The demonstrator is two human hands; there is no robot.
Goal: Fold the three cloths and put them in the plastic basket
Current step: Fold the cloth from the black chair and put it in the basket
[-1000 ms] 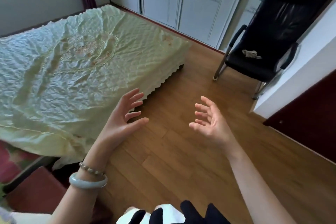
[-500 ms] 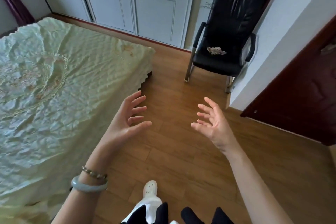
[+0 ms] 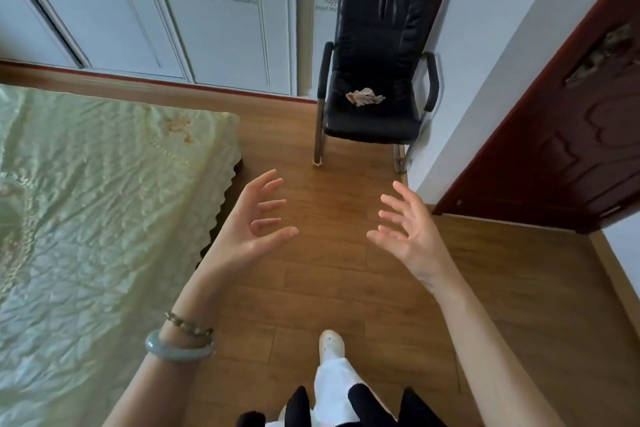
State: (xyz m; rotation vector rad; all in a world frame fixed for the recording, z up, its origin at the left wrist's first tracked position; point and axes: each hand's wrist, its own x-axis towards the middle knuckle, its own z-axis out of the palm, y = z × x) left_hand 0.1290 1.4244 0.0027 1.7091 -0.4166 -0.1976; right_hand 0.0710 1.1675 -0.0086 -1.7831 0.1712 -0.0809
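Note:
My left hand [image 3: 254, 225] and my right hand [image 3: 407, 229] hover in mid-air over the wooden floor, palms turned toward each other, fingers spread, holding nothing. A small crumpled beige cloth [image 3: 364, 96] lies on the seat of the black chair [image 3: 377, 55] straight ahead. No other cloths and no plastic basket are in view.
A bed with a pale green quilted cover [image 3: 93, 204] fills the left side. White wardrobe doors [image 3: 214, 10] line the far wall. A dark red door [image 3: 568, 142] stands at the right beside a white wall corner. My foot in a white slipper [image 3: 330, 347] is on the floor [image 3: 346, 288].
The view has swung right and toward the chair; the bed has slid left and the chair and red door have come nearer. Both hands stay raised and spread, holding nothing.

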